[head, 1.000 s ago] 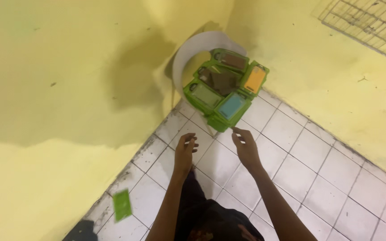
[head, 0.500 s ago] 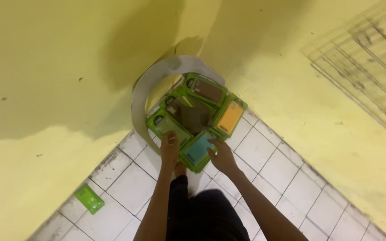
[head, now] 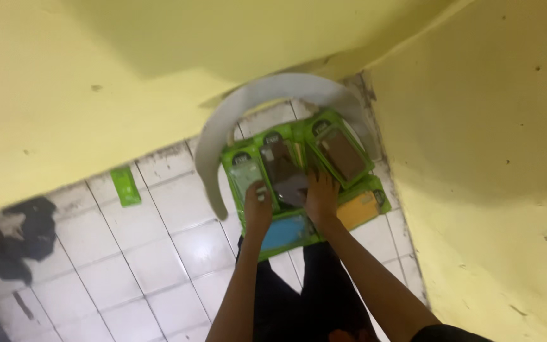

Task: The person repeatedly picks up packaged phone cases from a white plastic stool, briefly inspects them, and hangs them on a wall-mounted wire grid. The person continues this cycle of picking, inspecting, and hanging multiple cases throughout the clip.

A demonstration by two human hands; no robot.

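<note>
Both hands lie flat and ungripping: left hand (head: pixel 257 206), right hand (head: pixel 321 197), on green phone-case packs (head: pixel 340 152). Press evenly so the overlapping packs on the white stool (head: pixel 223 123) don't slide.

Dim, warm indoor light, soft shadows on walls, slight motion blur, perhaps mild edge distortion

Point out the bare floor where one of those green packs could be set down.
Bare white tile floor lies left of the left hand, between the loose green pack and the dark cloth. The corner is crowded: green packs cover the white curved seat, under both the left and right hand.
</note>
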